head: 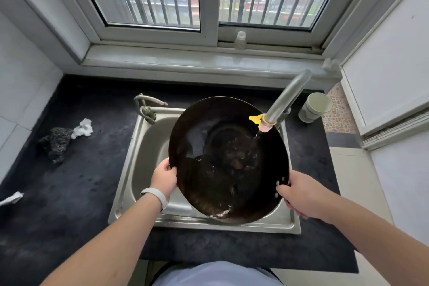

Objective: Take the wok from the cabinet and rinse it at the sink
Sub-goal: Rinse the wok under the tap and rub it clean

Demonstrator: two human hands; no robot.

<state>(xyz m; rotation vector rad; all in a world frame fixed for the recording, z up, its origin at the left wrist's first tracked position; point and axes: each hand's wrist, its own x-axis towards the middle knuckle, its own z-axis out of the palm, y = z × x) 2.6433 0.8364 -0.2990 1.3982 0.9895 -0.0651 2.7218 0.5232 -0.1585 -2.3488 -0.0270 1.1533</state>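
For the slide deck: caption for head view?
Rinsing: left hand and right hand hold wok under tap over sink.

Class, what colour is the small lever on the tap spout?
Yellow: the lever shows clearest in the head view.

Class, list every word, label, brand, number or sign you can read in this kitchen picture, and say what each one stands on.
None can be read.
Coloured signs on the buildings beyond the window bars: too blurred to read.
Paper cup: faint pattern, no legible words.
Bottle on the sill: no legible label.
Wok, tap, sink: no markings visible.
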